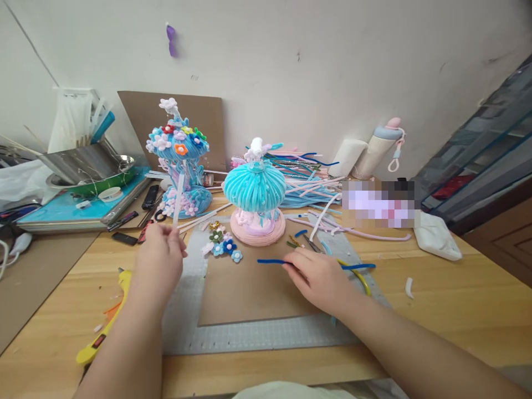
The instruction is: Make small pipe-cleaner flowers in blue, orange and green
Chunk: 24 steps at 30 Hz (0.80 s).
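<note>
My left hand (pixel 162 249) is closed around the lower end of a translucent white glue stick (pixel 178 199), which points upward. My right hand (pixel 313 277) pinches a dark blue pipe cleaner (pixel 270 261) above the brown cardboard (pixel 241 299); its other end shows beyond the hand. Between my hands stands a pipe-cleaner ornament with a turquoise domed top (pixel 255 188) and a pink round base (pixel 257 233). Small pipe-cleaner flowers (pixel 228 246) lie to its left. Scissors (pixel 311 244) with yellow handles are partly hidden behind my right hand.
A taller flower-covered ornament (pixel 178 144) stands behind left. A yellow glue gun (pixel 103 327) lies beside my left forearm. Bundles of pipe cleaners (pixel 303 194) spread along the wall. A steel pot (pixel 83 160), a bottle (pixel 380 147) and a white tray (pixel 436 235) edge the workspace.
</note>
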{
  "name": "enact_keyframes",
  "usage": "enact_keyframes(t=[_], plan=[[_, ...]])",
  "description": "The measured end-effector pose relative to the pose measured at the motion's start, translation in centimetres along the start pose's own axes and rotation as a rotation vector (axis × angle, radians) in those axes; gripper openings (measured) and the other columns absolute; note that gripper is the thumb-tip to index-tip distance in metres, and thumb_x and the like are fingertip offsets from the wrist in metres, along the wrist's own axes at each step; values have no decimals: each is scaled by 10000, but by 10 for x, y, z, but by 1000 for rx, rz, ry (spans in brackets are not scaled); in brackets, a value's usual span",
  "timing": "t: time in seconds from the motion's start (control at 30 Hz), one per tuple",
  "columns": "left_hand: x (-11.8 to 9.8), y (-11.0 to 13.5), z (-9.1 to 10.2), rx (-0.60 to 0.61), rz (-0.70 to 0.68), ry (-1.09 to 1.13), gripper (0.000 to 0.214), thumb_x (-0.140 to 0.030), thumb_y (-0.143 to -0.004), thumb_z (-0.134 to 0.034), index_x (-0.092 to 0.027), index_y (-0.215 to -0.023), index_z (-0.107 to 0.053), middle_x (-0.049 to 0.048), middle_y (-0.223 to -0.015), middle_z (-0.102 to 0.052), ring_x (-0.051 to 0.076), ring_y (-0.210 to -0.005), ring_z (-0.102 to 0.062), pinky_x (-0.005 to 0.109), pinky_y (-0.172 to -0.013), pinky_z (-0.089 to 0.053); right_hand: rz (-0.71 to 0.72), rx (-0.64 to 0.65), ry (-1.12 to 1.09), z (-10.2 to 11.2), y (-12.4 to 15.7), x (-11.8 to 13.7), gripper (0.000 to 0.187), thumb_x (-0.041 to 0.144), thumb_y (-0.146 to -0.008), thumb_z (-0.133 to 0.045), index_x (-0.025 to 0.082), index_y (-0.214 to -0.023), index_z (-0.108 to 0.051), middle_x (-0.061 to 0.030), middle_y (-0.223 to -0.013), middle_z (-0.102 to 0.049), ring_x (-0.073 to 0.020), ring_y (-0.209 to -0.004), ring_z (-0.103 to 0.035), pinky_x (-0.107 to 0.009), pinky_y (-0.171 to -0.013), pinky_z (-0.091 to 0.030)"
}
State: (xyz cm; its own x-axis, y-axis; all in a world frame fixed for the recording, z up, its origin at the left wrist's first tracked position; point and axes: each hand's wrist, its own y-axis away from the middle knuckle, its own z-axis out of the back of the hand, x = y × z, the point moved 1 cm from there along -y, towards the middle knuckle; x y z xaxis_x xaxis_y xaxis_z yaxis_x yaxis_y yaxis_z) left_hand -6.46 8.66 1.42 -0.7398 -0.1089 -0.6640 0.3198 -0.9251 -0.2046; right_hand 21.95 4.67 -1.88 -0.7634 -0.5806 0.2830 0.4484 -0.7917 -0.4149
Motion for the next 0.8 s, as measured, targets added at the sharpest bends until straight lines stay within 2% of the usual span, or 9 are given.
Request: enact_keyframes(t=[0.03,0.1,0.13,0.17,0.27,0.37,0.47,0.57,0.8], plan=[[-11,12,-3,23,-62,219,152,-363,-861,-379,-215,-858,-411,-9,-626,-543,149,-513,-526,259,-528,-391,20,-7,-8,1,1,2,135,194,-895,-442,173,-875,-575,-31,-745,-609,-150,-687,-567,-260,-598,-376],[-28,40,-15,130,-71,659,143,-386,-879,-367,-244,-878,-378,-73,-551,-412,94,-404,-372,196,-426,-302,94,-59,-31,5,3,9,126,199,-892,-442,174,-845,-556,-14,-670,-582,-136,-617,-539,-261,-559,-341],[-34,54,-22,179,-62,794,148,-397,-879,-374,-249,-893,-381,-81,-540,-376,87,-401,-340,182,-413,-278,143,-98,-41,8,5,12,120,196,-887,-441,174,-834,-547,-9,-640,-564,-133,-591,-519,-265,-545,-323],[-38,68,-29,240,-44,846,151,-391,-873,-412,-250,-925,-404,-70,-581,-406,84,-444,-370,175,-434,-298,196,-134,-46,10,6,16,114,192,-879,-441,176,-823,-540,-5,-617,-547,-132,-570,-501,-271,-535,-308],[-41,96,-46,517,-94,770,188,-367,-862,-468,-227,-984,-494,-5,-757,-521,110,-625,-473,211,-576,-399,291,-184,-41,14,10,26,108,180,-856,-446,181,-781,-524,1,-578,-522,-132,-530,-462,-282,-518,-285],[-39,103,-52,682,-133,714,212,-369,-867,-459,-208,-983,-535,5,-734,-520,129,-645,-464,221,-577,-383,248,-184,-51,12,10,29,166,156,-849,-433,187,-697,-494,12,-543,-504,-123,-501,-445,-276,-507,-293],[-39,100,-53,731,-117,703,219,-386,-859,-472,-204,-964,-535,-10,-691,-502,118,-590,-415,210,-520,-332,194,-164,-82,7,9,30,233,147,-851,-414,194,-626,-449,24,-512,-474,-113,-476,-433,-271,-495,-287],[-39,96,-55,731,-88,720,216,-399,-861,-471,-195,-890,-538,-30,-645,-458,95,-538,-356,199,-477,-278,187,-143,-126,4,10,30,248,142,-847,-417,195,-605,-420,31,-499,-452,-104,-465,-416,-267,-490,-267],[-41,95,-58,706,-52,763,211,-388,-867,-472,-186,-846,-529,-29,-674,-452,88,-564,-349,198,-496,-280,195,-57,-111,-1,13,30,253,156,-846,-422,191,-596,-414,26,-509,-465,-102,-464,-404,-267,-504,-258]])
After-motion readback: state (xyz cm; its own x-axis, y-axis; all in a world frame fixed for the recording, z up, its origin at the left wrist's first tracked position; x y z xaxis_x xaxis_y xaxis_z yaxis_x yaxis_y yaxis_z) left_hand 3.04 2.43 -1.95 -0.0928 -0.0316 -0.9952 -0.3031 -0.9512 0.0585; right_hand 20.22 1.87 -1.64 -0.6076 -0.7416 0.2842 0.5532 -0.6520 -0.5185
